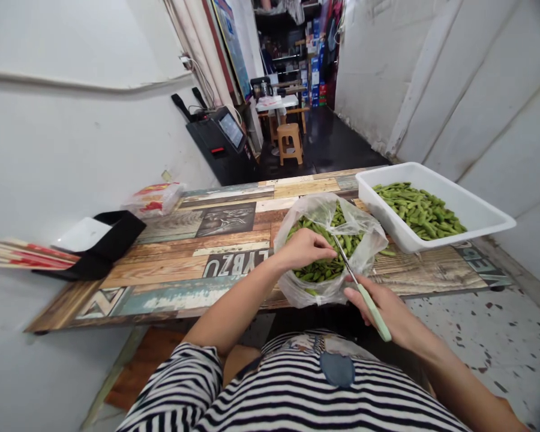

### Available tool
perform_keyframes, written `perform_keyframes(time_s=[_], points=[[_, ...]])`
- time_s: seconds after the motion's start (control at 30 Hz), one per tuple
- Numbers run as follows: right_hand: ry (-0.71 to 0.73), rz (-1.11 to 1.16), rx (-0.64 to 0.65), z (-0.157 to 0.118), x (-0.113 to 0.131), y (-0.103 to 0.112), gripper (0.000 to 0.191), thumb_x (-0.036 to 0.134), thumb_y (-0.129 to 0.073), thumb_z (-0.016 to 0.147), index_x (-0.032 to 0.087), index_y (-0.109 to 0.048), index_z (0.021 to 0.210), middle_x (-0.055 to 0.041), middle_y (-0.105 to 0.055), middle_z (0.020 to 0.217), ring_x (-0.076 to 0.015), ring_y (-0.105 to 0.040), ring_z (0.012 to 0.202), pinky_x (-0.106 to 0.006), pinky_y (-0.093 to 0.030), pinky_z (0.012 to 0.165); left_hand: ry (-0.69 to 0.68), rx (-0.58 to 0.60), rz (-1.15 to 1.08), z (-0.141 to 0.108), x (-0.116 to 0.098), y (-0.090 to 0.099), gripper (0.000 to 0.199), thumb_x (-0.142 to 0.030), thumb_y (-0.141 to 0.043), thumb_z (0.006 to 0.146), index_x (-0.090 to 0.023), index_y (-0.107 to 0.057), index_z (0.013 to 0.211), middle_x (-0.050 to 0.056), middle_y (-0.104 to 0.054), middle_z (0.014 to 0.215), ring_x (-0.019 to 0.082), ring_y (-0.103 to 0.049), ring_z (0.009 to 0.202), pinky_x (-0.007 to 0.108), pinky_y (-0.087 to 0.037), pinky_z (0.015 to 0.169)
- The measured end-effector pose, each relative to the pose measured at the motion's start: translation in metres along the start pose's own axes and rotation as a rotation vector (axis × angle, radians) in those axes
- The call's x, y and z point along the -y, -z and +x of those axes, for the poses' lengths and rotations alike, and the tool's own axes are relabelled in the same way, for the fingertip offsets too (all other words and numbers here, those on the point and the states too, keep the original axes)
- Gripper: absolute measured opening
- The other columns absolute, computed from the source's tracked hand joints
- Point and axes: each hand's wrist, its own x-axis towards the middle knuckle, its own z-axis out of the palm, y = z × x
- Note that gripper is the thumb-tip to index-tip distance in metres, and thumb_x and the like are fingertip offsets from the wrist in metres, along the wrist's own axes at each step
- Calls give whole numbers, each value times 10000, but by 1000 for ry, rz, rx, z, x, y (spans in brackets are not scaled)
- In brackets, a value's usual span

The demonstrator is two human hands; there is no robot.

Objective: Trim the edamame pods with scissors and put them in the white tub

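Observation:
A clear plastic bag [369, 240] stands wide at the mouth on the table, with green soybean pods [319, 273] inside. Over the pods, my left hand [306, 247] is closed, thumb and fingertips together; whatever they pinch is too small to make out. My right hand [382, 300] grips a pair of scissors [372, 309] with pale green handles. Its metal blades point up and away across the bag, close to my left fingertips. Part of the handles is hidden by my right hand. More pods [418, 210] lie in a white plastic tub [481, 225] at the right.
The wood-patterned table [171, 261] carries a black holder [121, 234] with red-and-white wrapped chopsticks [36, 255] and a plastic packet [155, 198] at left. Beyond it are a black touchscreen machine [222, 141] and a stool [290, 144]. White walls flank both sides.

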Motion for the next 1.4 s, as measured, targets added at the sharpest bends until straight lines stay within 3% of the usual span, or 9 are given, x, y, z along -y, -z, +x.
perform_keyframes(time_s=[0.1,0.17,0.3,0.4,0.5,0.63,0.83,1.07,1.4], points=[[76,-93,-44,-1,5,6,408,539,-501,876,232,-613,1122,-59,-716,926,-246,-664,830,-305,-467,718,8,50,-15,-3,-4,3,236,-339,-680,694,-122,-759,743,37,-703,677,120,-573,641,203,-423,618],[96,-130,-36,-2,7,8,379,523,-522,869,240,-622,1100,-60,-715,980,-259,-659,864,-316,-457,742,19,70,-26,-4,-6,6,223,-322,-687,687,-119,-758,748,35,-703,671,113,-566,628,204,-423,624],[95,-113,-18,-2,3,7,344,526,-499,881,215,-647,902,-28,-677,732,-206,-618,666,-273,-439,601,48,135,-71,-5,-4,10,188,-290,-717,666,-120,-744,742,26,-690,659,88,-543,589,191,-405,578],[39,-9,31,-2,-4,4,371,545,-493,879,198,-615,833,31,-521,504,-141,-508,465,-233,-379,460,157,161,-271,-6,1,9,218,-305,-741,653,-108,-691,734,6,-633,577,59,-489,474,179,-360,473],[-20,176,122,-4,-5,1,412,582,-476,873,188,-582,937,55,-488,509,-122,-486,429,-225,-387,430,251,87,-649,-8,5,4,224,-230,-759,646,-103,-610,754,4,-622,587,67,-566,512,171,-435,524],[-5,331,173,-6,3,-1,538,654,-362,882,168,-571,982,23,-547,598,-141,-549,514,-266,-461,544,285,-111,-998,-12,5,-12,235,-79,-735,649,-112,-533,765,2,-638,658,99,-670,658,202,-516,698],[2,424,122,-6,7,-1,619,681,-341,872,148,-505,1140,16,-545,662,-157,-554,537,-305,-464,573,249,-253,-1027,-20,-4,-30,253,-50,-710,671,-123,-470,702,-4,-632,629,119,-691,659,227,-533,722],[-11,408,129,-8,4,-4,573,636,-354,898,139,-492,1147,43,-476,639,-134,-501,511,-288,-443,527,320,-191,-1026,-26,-12,-33,254,-8,-653,694,-129,-433,651,2,-618,578,123,-683,609,204,-531,635],[24,272,121,-6,5,4,541,596,-364,914,125,-513,1135,9,-519,683,-153,-547,579,-304,-464,604,358,-119,-1078,-32,-13,-33,249,1,-622,693,-125,-425,606,0,-590,557,127,-677,600,183,-517,587]])
